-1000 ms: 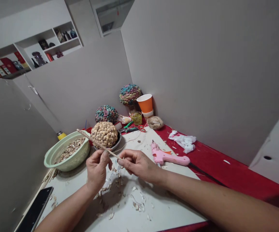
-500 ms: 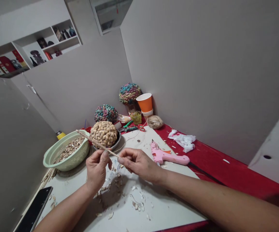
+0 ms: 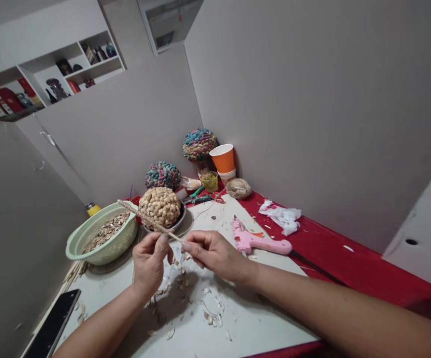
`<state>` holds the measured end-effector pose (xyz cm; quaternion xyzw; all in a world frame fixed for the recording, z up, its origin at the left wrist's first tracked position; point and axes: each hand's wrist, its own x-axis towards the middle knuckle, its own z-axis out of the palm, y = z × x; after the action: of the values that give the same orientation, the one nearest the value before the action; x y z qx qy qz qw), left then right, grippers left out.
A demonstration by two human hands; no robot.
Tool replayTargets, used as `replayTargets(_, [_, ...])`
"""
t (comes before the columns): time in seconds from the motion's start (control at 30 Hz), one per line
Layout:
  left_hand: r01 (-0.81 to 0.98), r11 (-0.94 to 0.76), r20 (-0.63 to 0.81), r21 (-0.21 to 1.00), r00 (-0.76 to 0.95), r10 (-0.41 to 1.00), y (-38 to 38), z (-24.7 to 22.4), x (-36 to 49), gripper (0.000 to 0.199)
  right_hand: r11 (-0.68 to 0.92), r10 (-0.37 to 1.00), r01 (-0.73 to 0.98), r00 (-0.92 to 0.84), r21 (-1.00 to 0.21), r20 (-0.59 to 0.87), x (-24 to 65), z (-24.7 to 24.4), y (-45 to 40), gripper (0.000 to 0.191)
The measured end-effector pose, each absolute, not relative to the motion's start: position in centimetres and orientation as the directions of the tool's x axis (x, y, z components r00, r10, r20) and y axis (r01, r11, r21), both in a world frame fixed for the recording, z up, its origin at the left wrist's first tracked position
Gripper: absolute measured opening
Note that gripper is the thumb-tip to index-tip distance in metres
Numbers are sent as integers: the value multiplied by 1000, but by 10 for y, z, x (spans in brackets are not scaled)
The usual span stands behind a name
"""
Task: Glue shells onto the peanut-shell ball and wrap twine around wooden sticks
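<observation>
A thin stick (image 3: 142, 216) slants between my hands above the board, its upper left part ridged as if wrapped in twine. My left hand (image 3: 148, 263) pinches it near the middle between thumb and fingers. On the lower right end, my right hand (image 3: 215, 254) is closed, thumb against fingers. Behind the stick, a ball covered in pale shell-like pieces (image 3: 160, 206) rests in a metal bowl (image 3: 180, 221). The stick's upper tip overlaps the rim of a green basin (image 3: 116, 251) holding many flat shells (image 3: 107, 231).
A pink glue gun (image 3: 258, 242) lies right of my hands on the white board (image 3: 260, 318), among shell scraps. Farther back are a twine ball (image 3: 238, 188), orange cup (image 3: 223, 159), pliers (image 3: 199, 200) and two coloured balls. A dark phone (image 3: 53, 323) lies at left; crumpled white plastic (image 3: 282, 217) at right.
</observation>
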<state>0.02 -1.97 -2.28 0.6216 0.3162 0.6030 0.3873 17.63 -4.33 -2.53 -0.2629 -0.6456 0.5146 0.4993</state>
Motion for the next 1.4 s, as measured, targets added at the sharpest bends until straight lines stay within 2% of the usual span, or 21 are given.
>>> replayTargets(0.2, [-81,-491,496,867,78,865,-20,-23,1,21,402,870,-140,-250,-905,425,176,-23,-44,37])
replayTargets(0.47, [-82,-490,496,868,81,865,-22,-21,2,19,372,835,-135,-384,-918,395,176,-22,-45,42])
replayTargets(0.63, [-82,-501,507,862,78,859,-20,-23,1,16,402,863,-122,-280,-907,420,176,-22,-45,40])
replayTargets(0.73, [-89,-500,507,861,82,858,-20,-24,1,16,411,859,-118,-283,-904,427,176,-22,-46,44])
replayTargets(0.9, [-92,-490,497,867,88,863,-20,-24,1,19,368,840,-164,-364,-915,403,177,-23,-45,46])
replayTargets(1.13, [-87,-481,487,872,79,870,-20,-23,0,20,213,808,-266,-493,-940,323,177,-24,-39,51])
replayTargets(1.3, [-88,-480,486,873,60,872,-19,-21,1,22,207,873,-256,-388,-944,296,178,-25,-37,50])
replayTargets(1.4, [-95,-482,487,871,50,872,-18,-20,1,22,189,912,-258,-310,-947,267,179,-25,-36,57])
